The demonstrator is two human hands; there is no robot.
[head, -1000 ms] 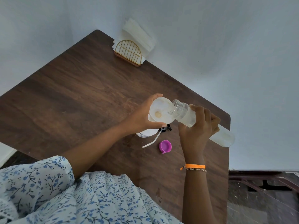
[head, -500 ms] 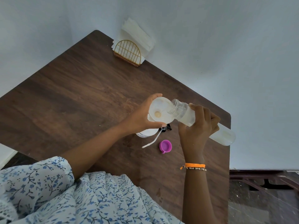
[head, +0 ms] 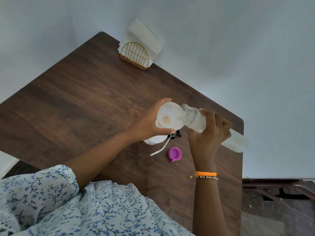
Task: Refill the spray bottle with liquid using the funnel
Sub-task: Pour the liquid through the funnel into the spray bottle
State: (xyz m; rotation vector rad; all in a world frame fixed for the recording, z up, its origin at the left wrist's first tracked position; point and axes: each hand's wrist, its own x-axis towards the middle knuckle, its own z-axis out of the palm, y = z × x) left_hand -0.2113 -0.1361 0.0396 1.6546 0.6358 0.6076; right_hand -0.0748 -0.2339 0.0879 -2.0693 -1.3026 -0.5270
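Observation:
My left hand [head: 150, 122] grips the rim of a white funnel [head: 168, 117] that sits in the mouth of the white spray bottle [head: 156, 139], which stands on the brown table [head: 76, 103]. My right hand [head: 209, 135] holds a clear bottle [head: 196, 119] of whitish liquid, tilted with its open mouth over the funnel's right rim. The bottle's base [head: 237, 143] sticks out past the table's edge. A black spray head with a white dip tube [head: 161, 149] lies beside the spray bottle. Just right of the tube lies a purple cap [head: 174, 154].
A gold wire napkin holder [head: 135, 56] with white napkins stands at the table's far corner against the pale wall. Below the table's right edge is a dark floor with a wooden frame [head: 276, 188]. My floral sleeve [head: 51, 201] fills the lower left.
The clear bottle's base has risen a little, so the bottle tilts slightly more toward the funnel. Both hands stay in nearly the same place.

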